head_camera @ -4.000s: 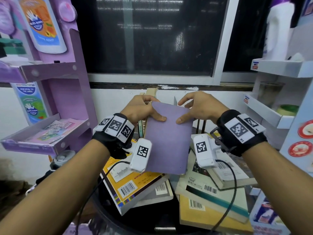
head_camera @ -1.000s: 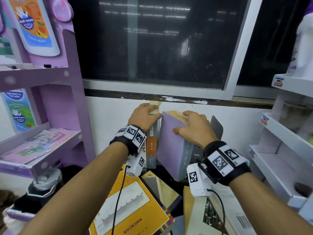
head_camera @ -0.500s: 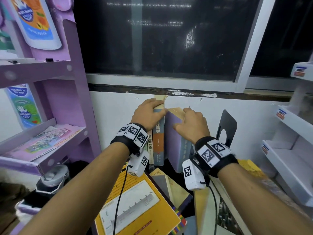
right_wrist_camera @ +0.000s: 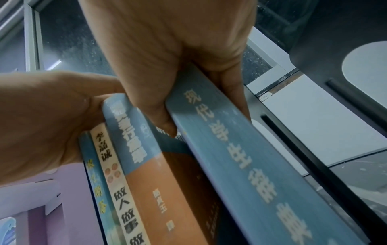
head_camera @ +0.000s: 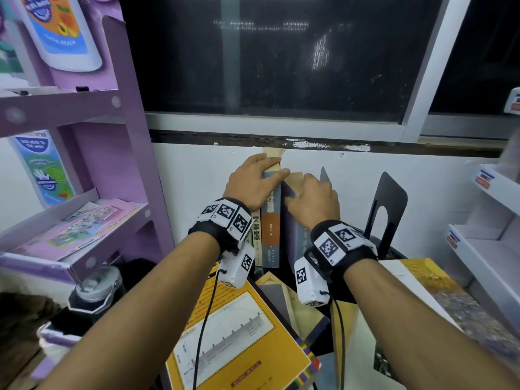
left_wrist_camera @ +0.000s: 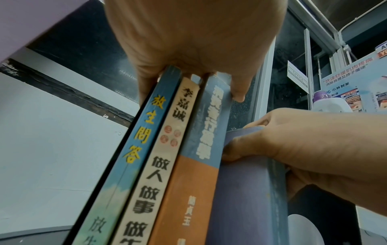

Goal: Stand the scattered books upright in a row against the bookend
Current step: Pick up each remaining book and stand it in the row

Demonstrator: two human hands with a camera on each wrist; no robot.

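Three books stand upright in a row by the wall: a blue one (left_wrist_camera: pixel 146 132), a cream one (left_wrist_camera: pixel 169 145) and a blue-and-orange one (head_camera: pixel 270 220). My left hand (head_camera: pixel 261 175) grips their tops, fingers behind and thumb (left_wrist_camera: pixel 238 92) at the right side. My right hand (head_camera: pixel 306 190) grips the top of the purple book (left_wrist_camera: pixel 240 190) with a blue spine (right_wrist_camera: pixel 240 165), standing it against the blue-and-orange book. The black bookend (head_camera: pixel 385 212) stands to the right of my right hand, apart from the row.
Several books lie flat near me, among them a large yellow one (head_camera: pixel 239 333) and a yellow-grey one (head_camera: pixel 436 291). A purple rack (head_camera: pixel 112 164) stands at the left and white shelves (head_camera: pixel 492 249) at the right. The white wall and a window are right behind the row.
My right hand turned the purple book upright and moved it left, against the row that my left hand steadies. The gap between it and the blue-and-orange book has closed.
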